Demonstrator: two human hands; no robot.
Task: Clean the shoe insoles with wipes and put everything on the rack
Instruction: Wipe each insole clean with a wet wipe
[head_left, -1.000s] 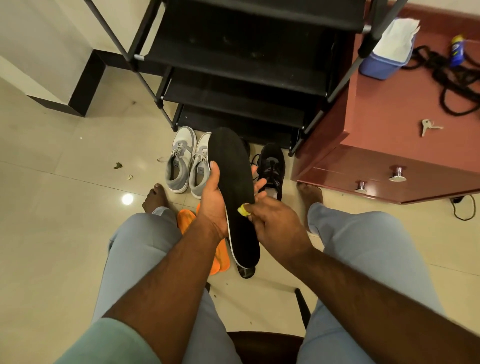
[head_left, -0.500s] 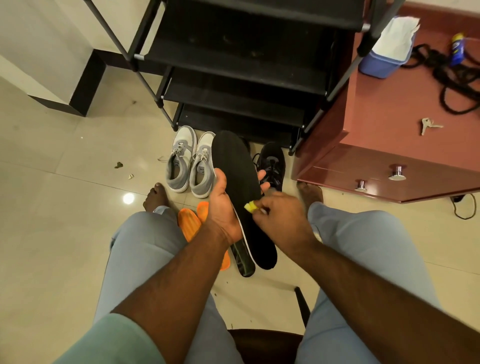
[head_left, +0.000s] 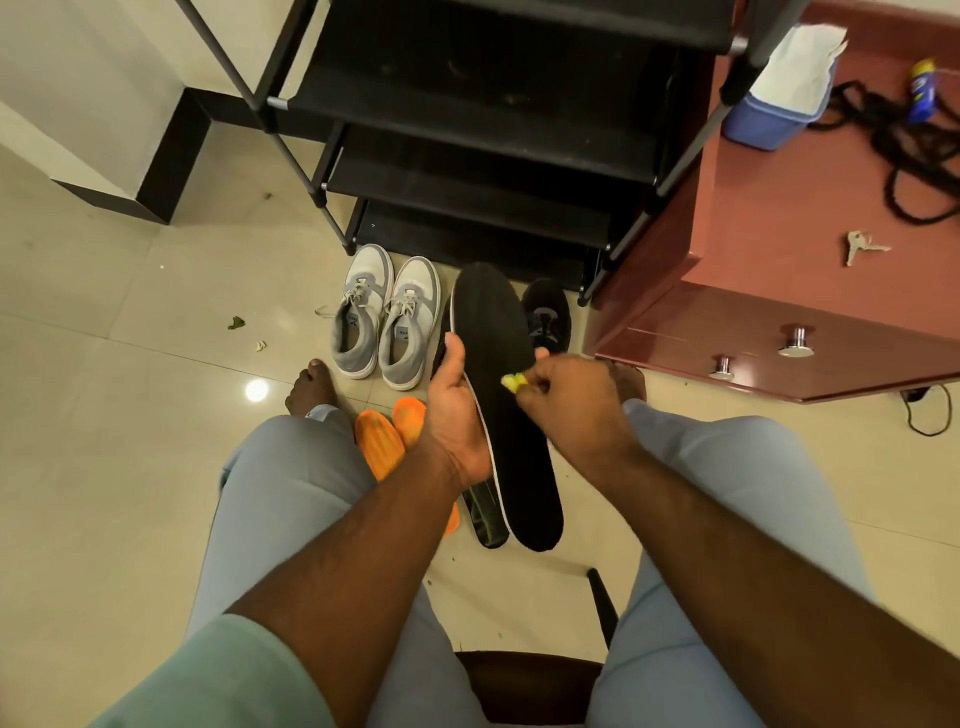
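Wiping is the step we judge to be in hand. Our left hand (head_left: 457, 415) grips the black insole (head_left: 506, 395) along its left edge, thumb curled over the top and fingers wrapped behind, holding it up over the floor (head_left: 130, 467) between our knees, toe end pointing toward the black shoe rack (head_left: 488, 130). Our right hand (head_left: 566, 400) pinches a small crumpled yellow wipe (head_left: 511, 383) in its fingertips and presses it against the insole's right side near the middle.

Beneath the held insole, a second dark insole (head_left: 485, 519) lies on the floor, and two orange insoles (head_left: 387, 441) lie just beside it, partly hidden by our left arm. A pair of grey sneakers (head_left: 387, 317) and a black shoe (head_left: 545, 312) stand at the foot of the rack. None of it is on the rack yet, so we judge the task to be well short of done.

What could go wrong: the insole looks thin and flexible and is held by one edge only, so hard pressure from the wipe could bend it away or twist it out of our grip and drop it onto the floor, dirtying it again. The wipe is bunched very small, so it may cover little with each stroke and leave patches, or slip from the fingertips. The blue wipe box (head_left: 769, 104) sits on the red-brown cabinet (head_left: 779, 218), well apart from us, should a fresh one be needed.
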